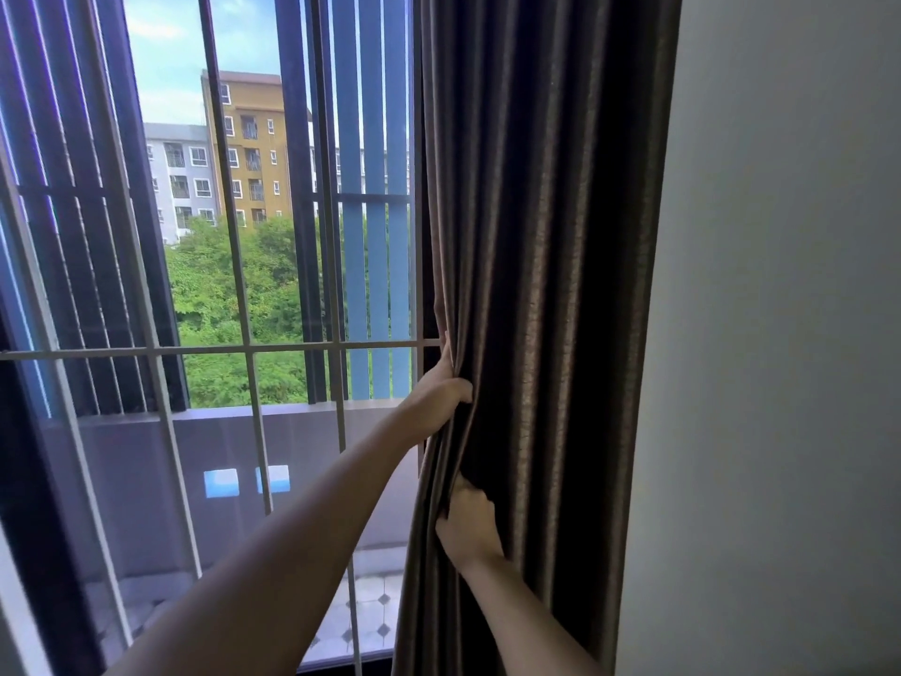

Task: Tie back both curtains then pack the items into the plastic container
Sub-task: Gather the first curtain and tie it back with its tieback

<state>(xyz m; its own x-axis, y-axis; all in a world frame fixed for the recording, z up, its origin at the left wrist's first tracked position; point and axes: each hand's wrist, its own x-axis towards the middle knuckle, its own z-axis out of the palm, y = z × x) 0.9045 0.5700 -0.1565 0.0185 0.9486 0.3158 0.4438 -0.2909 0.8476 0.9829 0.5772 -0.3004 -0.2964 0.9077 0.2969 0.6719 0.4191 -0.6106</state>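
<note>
At the right side of the window (209,285), the brown curtain (546,236) hung gathered in folds, between the glass and the grey wall (780,334). The left hand (441,397) gripped its left edge with fingers curled into the cloth. Just below it, the right hand (468,524) held the folds, its fingers closed on them.

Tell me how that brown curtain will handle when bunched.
Likely floppy: the curtain hangs in soft folds and puckers where the left hand and right hand grip it. Probably weighty: it looks thick and blocks daylight.
</note>
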